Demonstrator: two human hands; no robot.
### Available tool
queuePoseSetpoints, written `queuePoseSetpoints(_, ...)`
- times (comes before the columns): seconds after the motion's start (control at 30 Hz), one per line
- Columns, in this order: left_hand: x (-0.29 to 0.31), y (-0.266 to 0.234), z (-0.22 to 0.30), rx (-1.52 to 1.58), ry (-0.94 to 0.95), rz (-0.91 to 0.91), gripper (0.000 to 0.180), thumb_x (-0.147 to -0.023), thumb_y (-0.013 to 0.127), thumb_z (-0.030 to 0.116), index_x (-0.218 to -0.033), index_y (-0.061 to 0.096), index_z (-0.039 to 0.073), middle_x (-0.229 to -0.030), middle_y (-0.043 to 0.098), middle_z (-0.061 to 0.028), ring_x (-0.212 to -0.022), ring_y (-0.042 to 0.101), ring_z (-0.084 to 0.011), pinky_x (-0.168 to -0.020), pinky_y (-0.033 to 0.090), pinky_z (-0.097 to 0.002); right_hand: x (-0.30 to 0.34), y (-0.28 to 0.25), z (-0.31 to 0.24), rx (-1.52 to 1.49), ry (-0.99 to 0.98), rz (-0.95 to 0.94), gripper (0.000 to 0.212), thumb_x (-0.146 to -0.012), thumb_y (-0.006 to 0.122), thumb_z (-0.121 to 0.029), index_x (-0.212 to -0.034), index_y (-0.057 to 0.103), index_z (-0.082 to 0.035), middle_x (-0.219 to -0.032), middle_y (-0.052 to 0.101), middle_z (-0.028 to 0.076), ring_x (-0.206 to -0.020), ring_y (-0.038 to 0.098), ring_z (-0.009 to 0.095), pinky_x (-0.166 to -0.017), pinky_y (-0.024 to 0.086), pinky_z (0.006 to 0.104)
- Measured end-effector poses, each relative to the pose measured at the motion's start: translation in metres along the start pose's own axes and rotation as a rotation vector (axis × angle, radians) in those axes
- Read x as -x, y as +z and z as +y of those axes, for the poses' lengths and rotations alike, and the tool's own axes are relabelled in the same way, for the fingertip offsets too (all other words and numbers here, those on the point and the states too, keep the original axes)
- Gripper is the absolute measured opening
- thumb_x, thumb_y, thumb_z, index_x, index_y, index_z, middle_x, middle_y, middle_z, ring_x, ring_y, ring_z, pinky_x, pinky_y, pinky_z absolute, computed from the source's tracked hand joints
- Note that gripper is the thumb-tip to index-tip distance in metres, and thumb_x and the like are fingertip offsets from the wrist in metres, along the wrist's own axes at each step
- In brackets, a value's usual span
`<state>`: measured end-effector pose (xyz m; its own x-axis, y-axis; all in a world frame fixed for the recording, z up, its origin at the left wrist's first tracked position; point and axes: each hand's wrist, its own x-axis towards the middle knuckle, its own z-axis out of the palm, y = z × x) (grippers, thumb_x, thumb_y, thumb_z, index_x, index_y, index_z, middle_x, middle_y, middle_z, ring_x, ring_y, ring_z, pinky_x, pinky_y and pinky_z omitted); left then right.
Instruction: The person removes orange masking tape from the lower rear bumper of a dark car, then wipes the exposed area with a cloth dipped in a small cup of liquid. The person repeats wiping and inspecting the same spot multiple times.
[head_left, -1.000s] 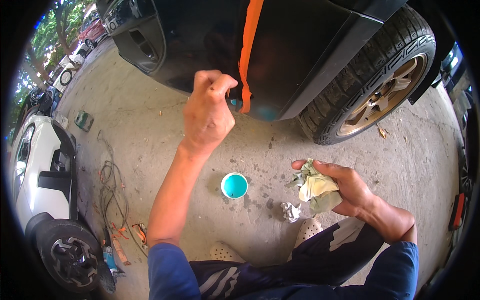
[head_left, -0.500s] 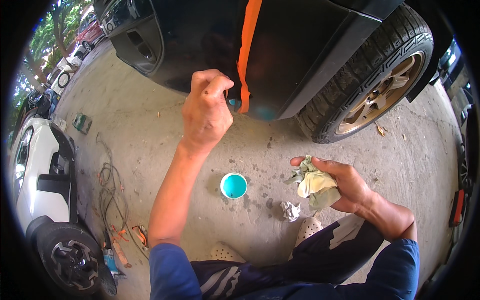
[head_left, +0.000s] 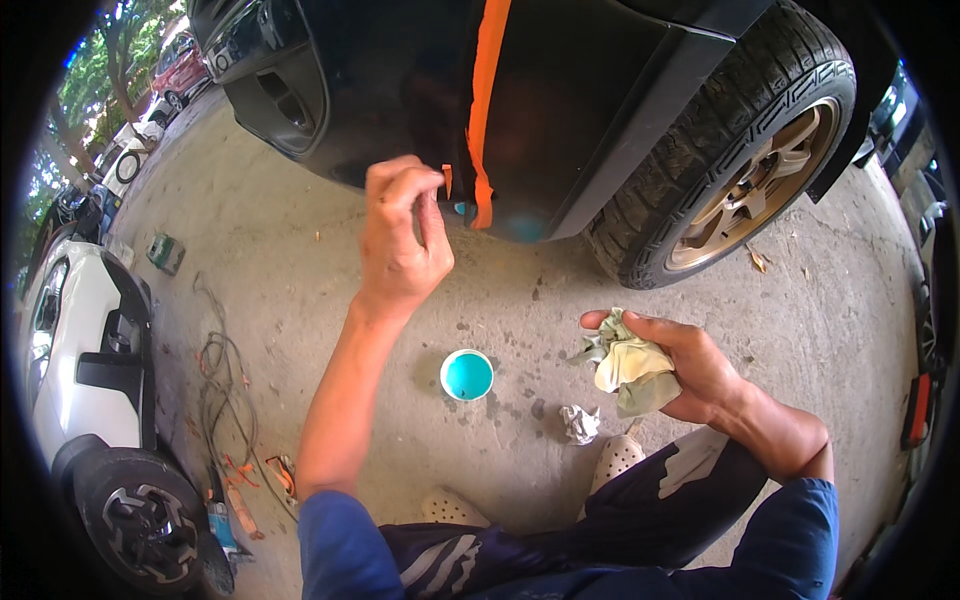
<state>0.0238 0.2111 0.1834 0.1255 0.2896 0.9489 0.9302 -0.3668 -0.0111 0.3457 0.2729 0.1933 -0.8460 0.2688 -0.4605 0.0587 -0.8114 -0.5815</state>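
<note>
Concrete [head_left: 300, 260] fills the middle of the frame, rough and spotted, with a black car body [head_left: 560, 90] across the top and its tyre [head_left: 720, 150] at upper right. A strip of orange tape [head_left: 485, 110] runs down the dark panel. Your left hand [head_left: 400, 240] is raised at centre, thumb and forefinger pinched narrow on a small scrap of orange tape [head_left: 447, 178] just beside the long strip; whether the scrap is still stuck to the panel you cannot tell from here. Your right hand [head_left: 690, 365], at right of centre, is closed around a crumpled pale cloth [head_left: 625, 365].

On the ground between your hands sits a small cup of blue liquid [head_left: 467, 375], open-topped, with a wad of white paper [head_left: 578, 423] near it toward the lower middle. Loose cables [head_left: 225, 380] trail at lower left beside a white car [head_left: 70, 340].

Mind the cup: it stands close to your knees and feet, so a shift of weight could tip it. A hard pull on the scrap could also lift the neighbouring strip's edge, and the cloth's hanging corners could drag across the panel.
</note>
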Motion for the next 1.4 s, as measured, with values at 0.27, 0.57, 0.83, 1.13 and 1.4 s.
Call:
queuePoseSetpoints(0.27,-0.003,0.005,-0.007,-0.088,0.019,0.000,0.061,-0.076,0.072,-0.024,-0.123,0.049,0.007,-0.102,0.064,-0.0130,-0.093,0.065,-0.0268,-0.078,0.055,-0.0363,0.001,0.000,0.001,-0.028,-0.003,-0.001,0.045,-0.114,0.038,-0.029,-0.144,0.055,0.001,-0.114,0.070,0.014,-0.101,0.073,0.023,-0.086,0.061,0.0377)
queuePoseSetpoints(0.57,0.001,0.008,-0.014,-0.112,0.084,-0.052,0.068,-0.068,0.069,-0.026,-0.123,0.050,0.009,-0.097,0.059,-0.0112,-0.087,0.062,-0.0249,-0.069,0.055,-0.0329,-0.001,-0.004,0.001,-0.057,-0.002,-0.008,0.045,-0.114,0.038,-0.028,-0.145,0.054,0.001,-0.114,0.070,0.014,-0.101,0.074,0.024,-0.086,0.062,0.0392)
queuePoseSetpoints(0.83,0.040,-0.021,-0.002,0.058,-0.041,-0.179,0.070,-0.069,0.069,-0.023,-0.127,0.056,0.015,-0.103,0.056,-0.0107,-0.081,0.060,-0.0250,-0.061,0.052,-0.0344,0.000,-0.002,0.000,-0.052,-0.005,-0.007,0.045,-0.113,0.041,-0.028,-0.145,0.054,0.001,-0.114,0.070,0.015,-0.101,0.073,0.024,-0.088,0.061,0.0386)
queuePoseSetpoints(1.13,0.236,-0.224,-0.006,-0.140,-1.102,-0.265,0.043,-0.083,0.070,-0.015,-0.120,0.062,0.005,-0.099,0.065,-0.0063,-0.087,0.067,-0.0169,-0.078,0.056,-0.0319,-0.010,-0.002,0.006,0.040,-0.060,0.168,0.046,-0.111,0.045,-0.030,-0.145,0.054,0.000,-0.111,0.071,0.015,-0.092,0.072,0.024,-0.085,0.059,0.0367)
queuePoseSetpoints(1.4,0.436,-0.451,0.045,-0.645,-1.649,-0.240,0.017,-0.079,0.077,0.003,-0.095,0.074,0.003,-0.085,0.074,-0.0102,-0.084,0.073,-0.0179,-0.070,0.055,-0.0358,-0.032,0.001,0.024,0.150,-0.122,0.272,0.038,-0.112,0.045,-0.025,-0.140,0.058,-0.002,-0.101,0.072,0.011,-0.075,0.073,0.020,-0.064,0.063,0.0349)
